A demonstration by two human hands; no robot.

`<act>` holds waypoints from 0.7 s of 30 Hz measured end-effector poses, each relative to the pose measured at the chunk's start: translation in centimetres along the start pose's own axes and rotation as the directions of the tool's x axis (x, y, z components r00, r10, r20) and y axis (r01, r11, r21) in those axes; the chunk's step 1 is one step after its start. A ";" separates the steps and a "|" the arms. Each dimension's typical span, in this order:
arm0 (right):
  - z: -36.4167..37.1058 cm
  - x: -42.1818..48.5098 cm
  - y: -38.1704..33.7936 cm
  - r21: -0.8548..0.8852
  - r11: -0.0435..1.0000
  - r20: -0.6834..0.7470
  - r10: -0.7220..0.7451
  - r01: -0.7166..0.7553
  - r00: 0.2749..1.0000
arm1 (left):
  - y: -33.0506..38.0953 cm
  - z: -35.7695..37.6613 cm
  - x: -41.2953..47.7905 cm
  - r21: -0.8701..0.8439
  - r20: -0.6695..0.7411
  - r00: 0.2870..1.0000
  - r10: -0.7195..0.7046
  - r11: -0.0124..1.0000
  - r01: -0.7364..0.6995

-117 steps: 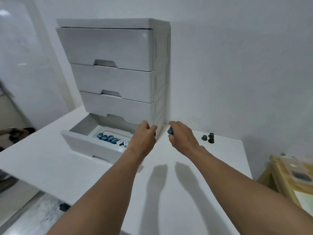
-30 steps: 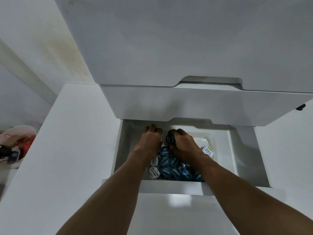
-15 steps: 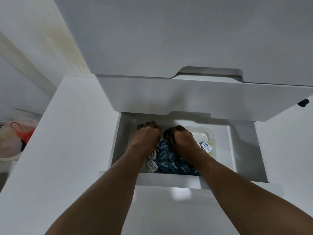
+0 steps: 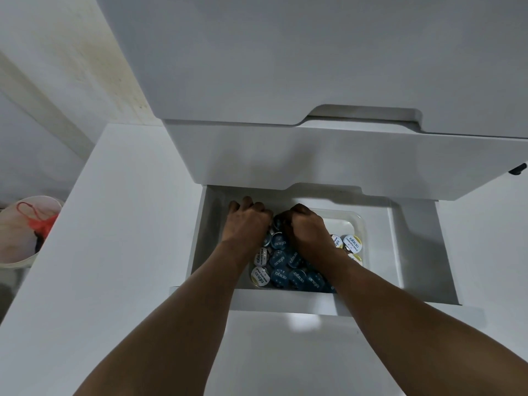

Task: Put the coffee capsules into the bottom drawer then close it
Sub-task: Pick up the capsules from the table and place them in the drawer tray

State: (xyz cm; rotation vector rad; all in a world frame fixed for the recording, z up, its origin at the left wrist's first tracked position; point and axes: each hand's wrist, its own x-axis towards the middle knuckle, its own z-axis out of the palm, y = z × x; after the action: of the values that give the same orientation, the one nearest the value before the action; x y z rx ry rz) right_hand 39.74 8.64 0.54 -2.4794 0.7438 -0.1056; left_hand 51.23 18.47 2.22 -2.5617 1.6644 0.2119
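Note:
The bottom drawer (image 4: 423, 252) of the white drawer unit (image 4: 314, 67) stands pulled out. Inside it a clear plastic tray (image 4: 343, 221) holds several coffee capsules (image 4: 281, 277), mostly with blue lids and a few with white and yellow lids. Both my hands reach down into the tray's far left part, backs up and fingers curled under. My left hand (image 4: 248, 222) rests at the tray's left edge, and what its fingers hold is hidden. My right hand (image 4: 307, 227) is closed beside it, with a dark capsule (image 4: 278, 222) at its fingertips.
The closed drawers above overhang the back of the open one. One dark capsule (image 4: 517, 169) lies on the white table (image 4: 114, 252) to the right of the unit. A pale bin with a red bag (image 4: 27, 230) stands on the floor at left.
Both hands have gone from the table beside the unit into the open drawer. Over the last second they sank lower onto the capsules, with the right fist closing.

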 end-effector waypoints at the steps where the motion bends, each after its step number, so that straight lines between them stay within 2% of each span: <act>1: 0.2 0.0 0.0 -0.006 1.000 -0.003 -0.006 0.006 1.000 | 0.0 0.0 0.0 0.003 -0.003 1.000 0.000 1.000 0.000; 7: 0.1 0.0 0.0 0.001 0.999 -0.005 -0.052 0.052 0.999 | 0.0 -0.2 -0.1 0.023 -0.012 1.000 -0.006 1.000 0.006; 11: -1.1 -0.5 0.1 -0.035 0.999 0.020 -0.003 0.003 1.000 | 0.1 -0.7 -0.6 0.015 -0.025 0.999 -0.031 0.999 0.031; 17: -3.7 -2.7 1.0 -0.108 0.994 0.005 0.015 -0.014 1.000 | 2.5 -2.4 -2.2 -0.139 -0.094 0.991 -0.098 0.987 0.085; 21: -5.5 -4.8 1.5 -0.152 0.988 -0.071 -0.030 0.019 0.997 | 5.1 -3.5 -4.0 -0.130 -0.195 0.975 -0.108 0.988 0.083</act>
State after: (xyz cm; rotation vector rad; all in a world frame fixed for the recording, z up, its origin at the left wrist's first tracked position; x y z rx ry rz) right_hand 33.77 7.53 4.82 -2.6420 0.7776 -0.1549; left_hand 45.26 19.48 6.33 -2.8314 1.6311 0.0491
